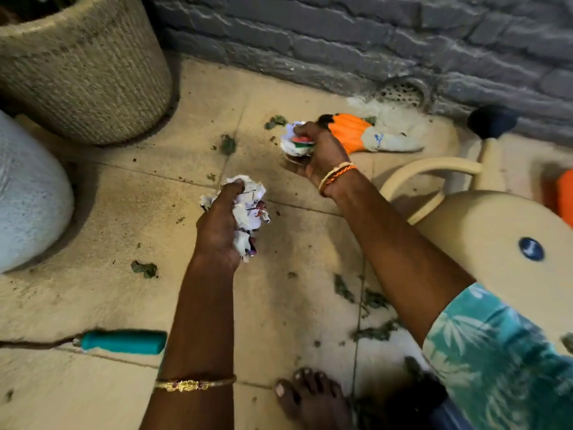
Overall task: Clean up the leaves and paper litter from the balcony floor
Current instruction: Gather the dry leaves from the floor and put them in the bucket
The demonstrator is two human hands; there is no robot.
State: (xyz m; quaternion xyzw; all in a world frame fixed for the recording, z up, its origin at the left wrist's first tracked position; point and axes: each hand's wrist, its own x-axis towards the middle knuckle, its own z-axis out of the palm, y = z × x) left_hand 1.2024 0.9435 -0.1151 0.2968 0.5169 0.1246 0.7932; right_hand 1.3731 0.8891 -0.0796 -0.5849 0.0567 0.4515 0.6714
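Right grip: the right hand (319, 150) has its fingers curled round a crumpled paper ball (296, 141) with red and green print, low at the floor (124, 212).
Left grip: the left hand (221, 221) clutches a bigger wad of crumpled paper (252, 206), held clear of the tiles, nearer the body than the right hand.
Paper litter: all the paper in view sits inside the two grips; no loose piece shows.
Leaves from the grips: small bits (228, 144) lie just left of the right hand; a thicker scatter (373, 305) lies under the right forearm, toward the bare foot (310, 395); one leaf (144, 269) lies left of the left wrist.
Nearer hand: by my reading, left for the lone leaf, right for the scatter.
Edges: an orange glove (350, 131) touches or sits just behind the right hand; the wall (341, 41) lies beyond it, a beige ride-on toy (483, 225) crowds the right side, a woven planter (83, 66) stands far left.
Open room: bare tile between the hands and toward a teal handle (124, 341).
Constraint: both hands are full, so leaves likely wait.
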